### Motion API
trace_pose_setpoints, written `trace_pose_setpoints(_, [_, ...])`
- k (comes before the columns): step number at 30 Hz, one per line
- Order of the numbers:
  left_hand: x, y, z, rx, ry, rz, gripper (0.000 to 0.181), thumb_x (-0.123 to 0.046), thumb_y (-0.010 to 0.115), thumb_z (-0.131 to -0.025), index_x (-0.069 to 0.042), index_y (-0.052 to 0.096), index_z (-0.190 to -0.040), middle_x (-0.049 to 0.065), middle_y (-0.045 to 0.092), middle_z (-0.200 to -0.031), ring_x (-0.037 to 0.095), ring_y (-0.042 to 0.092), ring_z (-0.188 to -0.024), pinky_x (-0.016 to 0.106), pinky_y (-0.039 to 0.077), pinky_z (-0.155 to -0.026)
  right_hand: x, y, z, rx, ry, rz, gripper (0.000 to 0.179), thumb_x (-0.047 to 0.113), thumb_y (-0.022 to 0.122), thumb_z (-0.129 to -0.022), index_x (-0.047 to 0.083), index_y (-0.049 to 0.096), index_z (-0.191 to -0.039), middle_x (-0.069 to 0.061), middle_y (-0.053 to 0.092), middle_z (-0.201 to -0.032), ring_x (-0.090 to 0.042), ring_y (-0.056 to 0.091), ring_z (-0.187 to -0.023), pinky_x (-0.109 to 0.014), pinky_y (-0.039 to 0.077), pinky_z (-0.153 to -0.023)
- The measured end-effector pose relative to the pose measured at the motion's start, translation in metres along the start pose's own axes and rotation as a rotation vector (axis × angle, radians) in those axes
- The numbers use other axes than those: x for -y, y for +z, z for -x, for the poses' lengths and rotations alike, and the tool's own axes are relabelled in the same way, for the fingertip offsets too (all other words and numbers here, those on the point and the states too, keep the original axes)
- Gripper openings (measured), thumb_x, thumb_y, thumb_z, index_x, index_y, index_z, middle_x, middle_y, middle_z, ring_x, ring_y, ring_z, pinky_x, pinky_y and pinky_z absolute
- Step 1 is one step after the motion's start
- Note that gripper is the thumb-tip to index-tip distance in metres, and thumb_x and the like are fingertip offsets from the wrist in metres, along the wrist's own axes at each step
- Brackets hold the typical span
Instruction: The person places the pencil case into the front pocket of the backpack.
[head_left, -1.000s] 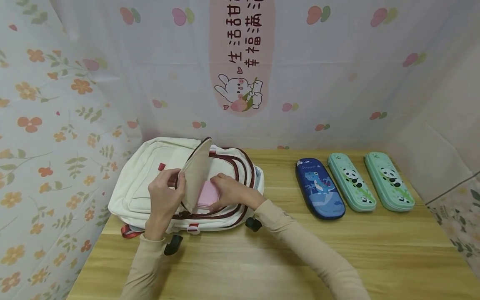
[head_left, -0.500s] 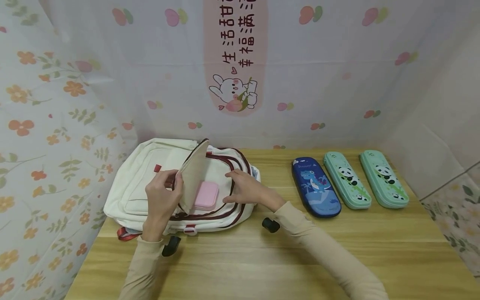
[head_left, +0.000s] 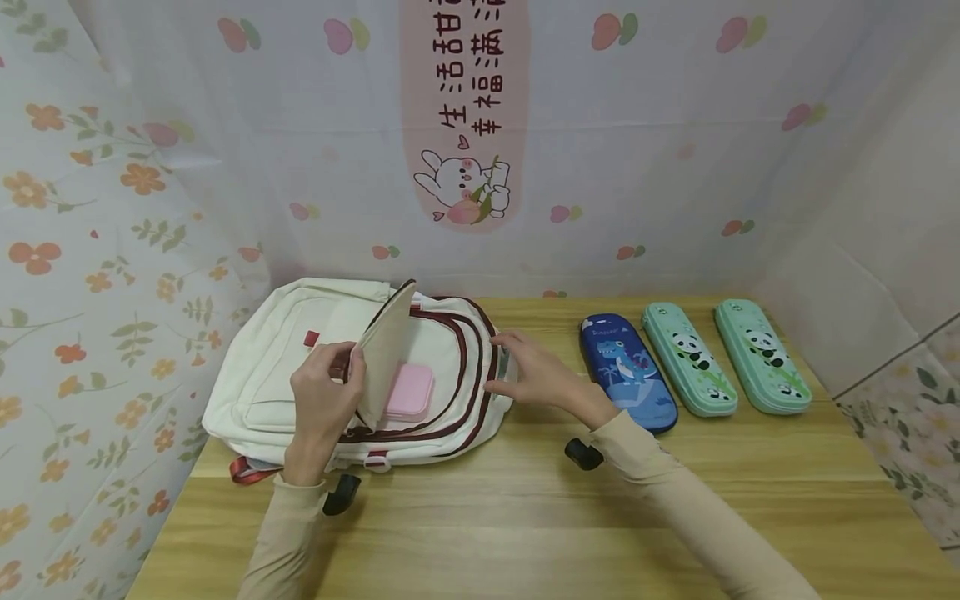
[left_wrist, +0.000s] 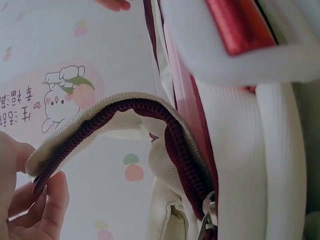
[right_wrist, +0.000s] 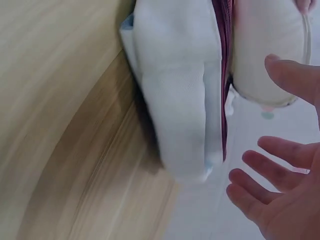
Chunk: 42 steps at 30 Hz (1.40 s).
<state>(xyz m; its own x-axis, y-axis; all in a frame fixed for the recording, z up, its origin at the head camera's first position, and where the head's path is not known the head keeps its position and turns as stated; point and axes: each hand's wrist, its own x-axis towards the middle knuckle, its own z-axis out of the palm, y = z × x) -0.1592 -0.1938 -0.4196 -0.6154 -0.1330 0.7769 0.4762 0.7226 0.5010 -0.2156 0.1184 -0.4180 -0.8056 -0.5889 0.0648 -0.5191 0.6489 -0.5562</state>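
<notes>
A white backpack point(head_left: 281, 354) with dark red zippers lies on the table, its front pocket unzipped. My left hand point(head_left: 324, 396) pinches the edge of the pocket's raised flap point(head_left: 386, 354). Up close in the left wrist view, thumb and fingers grip that flap's zippered rim point(left_wrist: 107, 107). Inside the pocket lies a small pink case point(head_left: 411, 390) with rounded corners, its left side tucked behind the flap. My right hand point(head_left: 543, 375) holds nothing. It is over the backpack's right end, fingers spread and pointing left; the right wrist view shows its fingers point(right_wrist: 277, 170) apart from each other.
Right of the backpack are a navy dinosaur pencil case point(head_left: 628, 371) and two mint-green panda pencil cases, one in the middle point(head_left: 690, 358) and one at the far right point(head_left: 761, 357). The wooden table point(head_left: 480, 525) meets a printed cloth backdrop point(head_left: 330, 167) at its back edge.
My right hand has let go of the pink case in the pocket and moved right, off toward the pencil cases. The left hand keeps holding the flap up.
</notes>
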Motion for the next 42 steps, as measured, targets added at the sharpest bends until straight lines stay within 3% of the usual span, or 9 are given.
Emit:
trace_pose_setpoints(18, [0.000,0.001,0.003,0.001,0.011,-0.009,0.007,0.003,0.068,-0.086,0.005,0.074,-0.089,0.013,0.065,-0.069,0.023,0.062,-0.054,0.013,0.046,-0.057,-0.039,-0.022,0.058,-0.171,0.124,0.073,0.075,0.035,0.077,-0.088,-0.005,0.048,-0.145,-0.026,0.052,-0.142,-0.046,0.050,-0.131,-0.063,0.044,-0.106])
trace_pose_setpoints(42, [-0.002,0.005,0.006,0.004,0.008,-0.007,0.007,0.002,0.069,-0.086,0.005,0.074,-0.089,0.014,0.066,-0.071,0.023,0.063,-0.057,0.014,0.045,-0.058,-0.084,-0.029,0.123,-0.253,0.330,0.153,0.076,0.028,0.081,-0.085,-0.011,0.046,-0.140,-0.042,0.041,-0.140,-0.060,0.038,-0.129,-0.072,0.035,-0.104])
